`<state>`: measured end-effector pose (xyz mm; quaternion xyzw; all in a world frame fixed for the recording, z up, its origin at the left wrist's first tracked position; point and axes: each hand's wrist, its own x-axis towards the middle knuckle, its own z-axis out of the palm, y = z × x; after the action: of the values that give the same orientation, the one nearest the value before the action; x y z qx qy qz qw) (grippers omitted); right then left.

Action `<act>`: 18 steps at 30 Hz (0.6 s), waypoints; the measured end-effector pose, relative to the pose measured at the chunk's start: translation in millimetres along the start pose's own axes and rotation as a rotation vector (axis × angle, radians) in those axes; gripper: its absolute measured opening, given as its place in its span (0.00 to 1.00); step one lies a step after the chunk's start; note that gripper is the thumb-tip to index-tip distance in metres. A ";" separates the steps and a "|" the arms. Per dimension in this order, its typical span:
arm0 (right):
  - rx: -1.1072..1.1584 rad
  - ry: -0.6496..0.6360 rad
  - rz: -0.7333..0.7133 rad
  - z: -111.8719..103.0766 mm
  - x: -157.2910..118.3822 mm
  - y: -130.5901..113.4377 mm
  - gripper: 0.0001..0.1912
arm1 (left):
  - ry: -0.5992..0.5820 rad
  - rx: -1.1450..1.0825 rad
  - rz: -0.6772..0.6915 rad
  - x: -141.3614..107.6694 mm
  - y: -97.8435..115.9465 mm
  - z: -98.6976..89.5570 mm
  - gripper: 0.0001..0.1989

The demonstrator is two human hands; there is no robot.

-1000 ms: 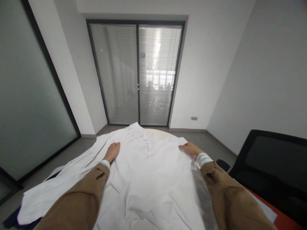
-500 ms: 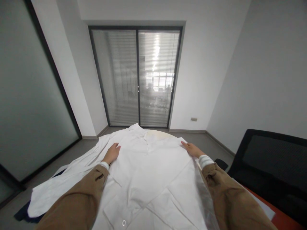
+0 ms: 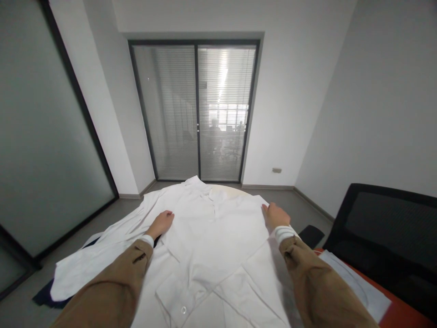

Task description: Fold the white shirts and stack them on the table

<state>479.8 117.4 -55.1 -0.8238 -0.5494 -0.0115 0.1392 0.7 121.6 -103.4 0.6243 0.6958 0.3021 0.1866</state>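
Note:
A white shirt [image 3: 218,246] lies spread over a round table [image 3: 228,189], its collar end towards the far edge, with creases across the near part. My left hand [image 3: 163,224] is closed on the cloth along the shirt's left side, thumb and fingers pinched together. On the opposite side my right hand [image 3: 277,217] grips the cloth near the far right corner, fingers curled. More white cloth [image 3: 88,264] spreads to the left, beneath my left forearm; whether it belongs to the same shirt I cannot tell.
Dark blue cloth [image 3: 48,294] shows under the white cloth at the left edge. A black mesh chair [image 3: 385,232] stands at the right, near an orange surface [image 3: 403,314] with a whitish sheet [image 3: 355,278] on it. Glass doors with blinds [image 3: 194,114] are at the back.
My right hand has gone from fingers stretched out to curled on the shirt's edge. My left hand has closed its fingers on the cloth. The view has shifted slightly.

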 end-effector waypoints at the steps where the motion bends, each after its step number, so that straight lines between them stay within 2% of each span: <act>1: -0.010 0.082 -0.039 -3.2 -4.9 -8.8 0.21 | -0.020 -0.008 0.010 -0.7 -0.3 -1.0 0.13; 3: 0.003 0.201 -0.192 -7.8 -21.4 -31.8 0.16 | -0.044 -0.027 0.049 -2.2 0.2 -3.1 0.11; 4: 0.028 0.195 -0.280 -8.6 -33.8 -45.5 0.15 | -0.040 -0.035 0.071 -2.8 0.9 -3.8 0.12; 7: 0.173 0.097 -0.633 -5.9 -88.1 -87.5 0.13 | 0.032 -0.040 0.106 -3.1 3.7 -2.7 0.16; 10: 0.343 -0.072 -1.121 -3.2 -153.8 -115.6 0.17 | 0.092 -0.020 0.107 -2.3 4.3 1.2 0.19; 12: 0.365 -0.207 -1.447 -5.0 -190.7 -121.8 0.28 | 0.099 -0.002 0.107 -2.1 3.1 3.2 0.18; 14: 0.304 -0.274 -1.650 -8.0 -216.2 -119.7 0.34 | 0.102 0.017 0.103 -2.5 1.7 4.0 0.16; 16: 0.241 -0.254 -1.771 -8.1 -230.7 -113.5 0.35 | 0.110 0.036 0.091 -3.2 0.8 4.1 0.15; 18: 0.185 -0.156 -1.858 -2.9 -238.1 -106.8 0.31 | 0.127 0.057 0.072 -3.8 0.9 4.0 0.15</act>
<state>288.9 -59.9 -70.1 -0.0385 -0.9939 -0.0192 0.1018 4.5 118.7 -106.3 0.6336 0.6917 0.3276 0.1131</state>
